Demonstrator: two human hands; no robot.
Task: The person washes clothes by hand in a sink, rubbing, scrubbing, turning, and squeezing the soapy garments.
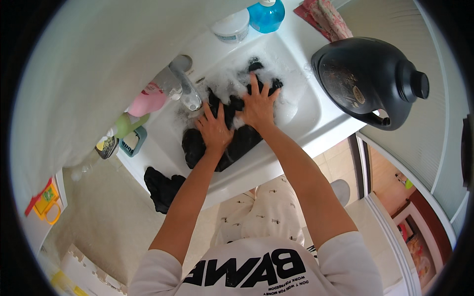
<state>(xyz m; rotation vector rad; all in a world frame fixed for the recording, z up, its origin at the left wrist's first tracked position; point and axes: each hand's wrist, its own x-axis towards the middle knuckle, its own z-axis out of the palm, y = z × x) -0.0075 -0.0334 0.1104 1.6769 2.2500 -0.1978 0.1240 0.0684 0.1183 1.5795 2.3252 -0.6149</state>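
Both palms press down on a wet black garment (242, 142) bunched in a white washbasin (313, 107). My left hand (216, 131) lies flat on it with fingers apart, close to the chrome faucet (189, 94). Farther to the right, my right hand (259, 105) spreads its fingers over black folds among white suds (231, 87). Neither hand is closed around the cloth. Some of the fabric disappears under foam. A separate black cloth (163, 187) hangs over the basin's front left edge, beside my left forearm.
A large black detergent jug (366, 83) stands on the right rim, near a folded pink cloth (327, 18). Along the back are a white tub (232, 27) and a blue bottle (267, 16). Pink (148, 100) and green bottles (129, 124) and a soap dish (133, 141) line the left.
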